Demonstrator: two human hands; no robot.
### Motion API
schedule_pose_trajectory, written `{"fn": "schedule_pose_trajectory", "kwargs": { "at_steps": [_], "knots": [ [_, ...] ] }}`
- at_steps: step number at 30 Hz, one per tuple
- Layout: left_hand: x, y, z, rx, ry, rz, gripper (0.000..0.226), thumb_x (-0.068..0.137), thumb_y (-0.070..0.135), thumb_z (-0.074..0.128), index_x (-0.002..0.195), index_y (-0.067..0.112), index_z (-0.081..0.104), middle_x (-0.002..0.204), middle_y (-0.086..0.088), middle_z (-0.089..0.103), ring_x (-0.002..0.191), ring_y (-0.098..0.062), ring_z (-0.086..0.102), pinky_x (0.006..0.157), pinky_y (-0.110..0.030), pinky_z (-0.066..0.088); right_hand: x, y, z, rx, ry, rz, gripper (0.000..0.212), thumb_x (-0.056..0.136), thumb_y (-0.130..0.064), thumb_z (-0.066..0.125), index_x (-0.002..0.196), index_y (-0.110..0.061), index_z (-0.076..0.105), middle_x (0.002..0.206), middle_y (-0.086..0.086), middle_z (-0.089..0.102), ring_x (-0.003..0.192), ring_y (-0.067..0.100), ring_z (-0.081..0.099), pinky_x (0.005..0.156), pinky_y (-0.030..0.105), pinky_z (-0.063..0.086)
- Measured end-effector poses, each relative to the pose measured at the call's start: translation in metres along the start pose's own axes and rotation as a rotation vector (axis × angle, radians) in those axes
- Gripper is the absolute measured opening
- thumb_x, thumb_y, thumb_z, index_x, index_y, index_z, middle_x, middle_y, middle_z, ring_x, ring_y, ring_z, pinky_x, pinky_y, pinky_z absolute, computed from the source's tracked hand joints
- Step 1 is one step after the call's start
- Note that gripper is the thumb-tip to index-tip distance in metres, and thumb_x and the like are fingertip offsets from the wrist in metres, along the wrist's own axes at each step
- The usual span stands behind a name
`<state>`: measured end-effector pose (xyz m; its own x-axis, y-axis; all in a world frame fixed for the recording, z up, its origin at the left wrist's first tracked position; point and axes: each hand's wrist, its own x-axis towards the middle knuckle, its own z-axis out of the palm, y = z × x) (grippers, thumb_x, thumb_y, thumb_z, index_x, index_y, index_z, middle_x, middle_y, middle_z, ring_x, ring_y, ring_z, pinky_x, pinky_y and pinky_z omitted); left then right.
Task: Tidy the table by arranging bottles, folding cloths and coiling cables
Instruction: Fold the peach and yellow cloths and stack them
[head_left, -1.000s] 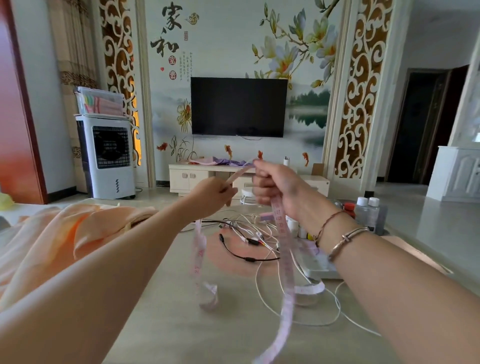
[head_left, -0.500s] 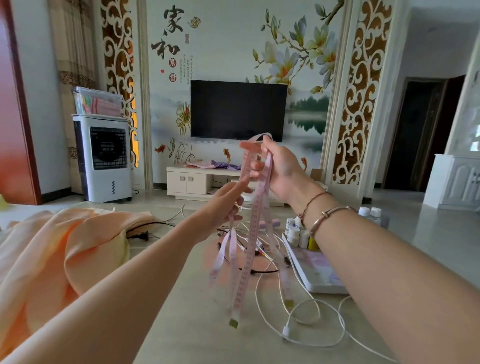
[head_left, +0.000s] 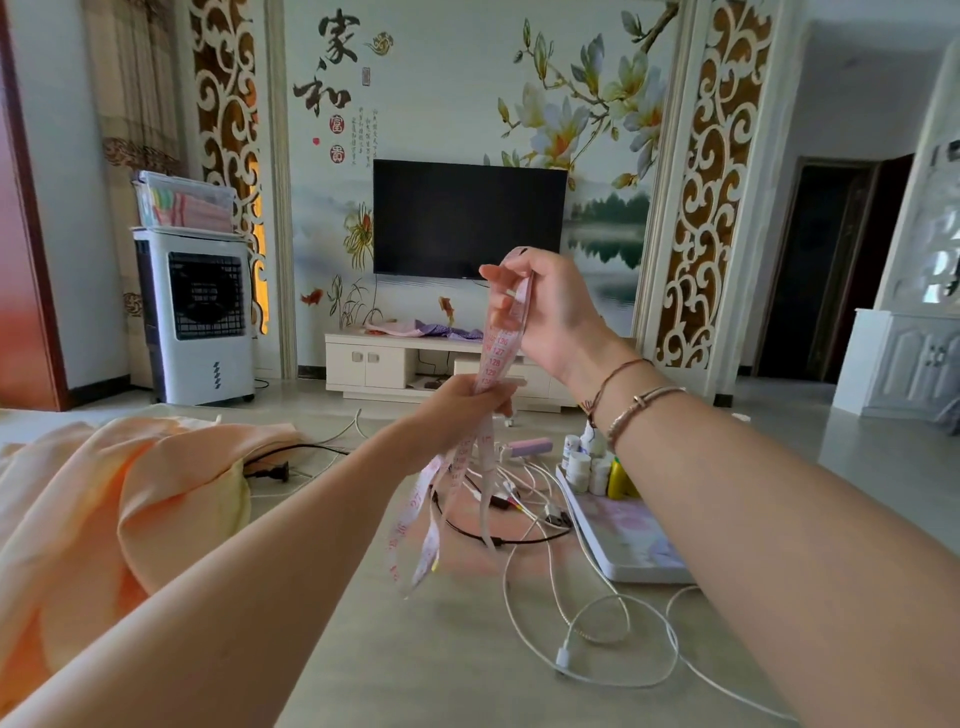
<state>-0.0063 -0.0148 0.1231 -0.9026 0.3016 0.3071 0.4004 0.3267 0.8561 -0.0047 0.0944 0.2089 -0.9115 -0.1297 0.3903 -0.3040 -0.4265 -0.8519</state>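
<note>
Nearest, one soft peach cloth (head_left: 119, 509) lies crumpled at the left and thin white cables (head_left: 587, 618) loop on the smooth table (head_left: 415, 649). Above them one pink tape measure (head_left: 498, 358) hangs in several folded strands: the left hand (head_left: 457, 410) grips its middle, and the raised right hand (head_left: 545, 306) pinches the top loop. Far right, several small bottles (head_left: 587, 467) cluster on one flat white tray (head_left: 623, 540).

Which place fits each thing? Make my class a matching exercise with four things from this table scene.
Things:
1. measuring tape
2. orange cloth
3. small bottles
4. white cable

Places:
A. standing on the tray's far end
B. heaped on the table's left side
C. looped on the table, near side
D. held in both hands above the table

Pairs: 1-D, 2-B, 3-A, 4-C
</note>
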Motion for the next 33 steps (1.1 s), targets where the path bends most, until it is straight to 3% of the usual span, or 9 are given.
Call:
{"fn": "schedule_pose_trajectory", "kwargs": {
  "at_steps": [7,11,14,17,19,23,26,30,33],
  "knots": [
    [0.0,-0.005,-0.008,-0.027,-0.023,-0.043,0.04,0.1,0.033,0.043,0.065,0.015,0.047,0.06,0.003,0.047,0.059,-0.013,0.04,0.067,-0.027,0.034,-0.005,0.001,-0.017,-0.02,0.087,-0.066,0.015,0.085,-0.004,0.036,0.074,-0.008,0.046,0.077,0.008,0.055,0.054,0.012,0.038,0.047,0.023,0.027],
    [0.0,-0.002,-0.019,-0.207,0.03,-0.029,0.018,0.097,0.022,0.05,0.097,0.006,0.058,0.068,-0.001,0.05,0.062,-0.013,0.051,0.085,-0.04,0.052,-0.015,0.008,-0.036,0.099,0.154,-0.058,0.015,0.085,-0.002,0.034,0.076,-0.01,0.043,0.073,0.006,0.05,0.054,0.013,0.036,0.055,0.027,0.032],
    [0.0,0.003,-0.031,-0.347,0.087,-0.001,0.017,0.091,0.006,0.057,0.108,0.01,0.052,0.075,-0.005,0.05,0.053,-0.009,0.045,0.066,-0.031,0.059,-0.034,0.024,-0.06,0.177,0.184,-0.015,0.015,0.085,0.0,0.037,0.08,-0.011,0.047,0.061,0.002,0.043,0.052,0.014,0.036,0.067,0.032,0.041],
    [0.002,0.007,-0.038,-0.297,0.162,0.008,0.028,0.091,0.001,0.055,0.115,0.013,0.052,0.078,-0.004,0.052,0.055,-0.008,0.043,0.054,-0.022,0.047,-0.06,0.042,-0.084,0.131,0.142,0.102,0.013,0.087,0.0,0.043,0.086,-0.011,0.05,0.056,0.0,0.04,0.056,0.016,0.045,0.079,0.038,0.052],
    [0.003,0.01,-0.038,-0.278,0.168,0.012,0.028,0.091,-0.001,0.052,0.115,0.013,0.051,0.08,-0.004,0.051,0.057,-0.009,0.042,0.053,-0.022,0.043,-0.073,0.055,-0.094,0.052,0.056,0.218,0.016,0.084,0.004,0.048,0.092,-0.007,0.057,0.06,0.005,0.044,0.067,0.023,0.055,0.087,0.045,0.055],
    [0.006,0.01,-0.029,-0.242,0.145,0.052,0.033,0.088,-0.006,0.051,0.11,0.019,0.05,0.087,-0.012,0.052,0.066,-0.015,0.046,0.055,-0.023,0.042,-0.089,0.079,-0.099,-0.081,0.011,0.403,0.012,0.089,0.006,0.047,0.093,-0.004,0.051,0.065,0.009,0.053,0.066,0.021,0.065,0.077,0.043,0.056],
    [0.007,0.012,-0.019,-0.194,0.15,0.086,0.044,0.084,-0.011,0.053,0.112,0.022,0.048,0.082,-0.008,0.052,0.071,-0.017,0.05,0.057,-0.022,0.043,-0.097,0.089,-0.101,-0.153,0.017,0.443,0.018,0.087,0.011,0.041,0.082,-0.005,0.049,0.066,0.012,0.061,0.067,0.021,0.065,0.092,0.049,0.048],
    [0.011,0.015,-0.008,-0.2,0.204,0.116,0.054,0.08,-0.017,0.051,0.115,0.024,0.048,0.071,-0.001,0.048,0.066,-0.017,0.049,0.053,-0.02,0.043,-0.101,0.101,-0.097,-0.253,-0.024,0.446,0.026,0.086,0.018,0.036,0.085,-0.007,0.046,0.076,0.013,0.064,0.076,0.02,0.067,0.082,0.045,0.05],
    [0.013,0.017,0.003,-0.113,0.219,0.165,0.058,0.079,-0.018,0.047,0.117,0.027,0.046,0.07,-0.001,0.045,0.066,-0.017,0.047,0.059,-0.028,0.046,-0.102,0.11,-0.092,-0.4,-0.045,0.457,0.028,0.085,0.02,0.039,0.09,-0.006,0.048,0.088,0.013,0.059,0.089,0.025,0.063,0.092,0.046,0.052]
  ]
}}
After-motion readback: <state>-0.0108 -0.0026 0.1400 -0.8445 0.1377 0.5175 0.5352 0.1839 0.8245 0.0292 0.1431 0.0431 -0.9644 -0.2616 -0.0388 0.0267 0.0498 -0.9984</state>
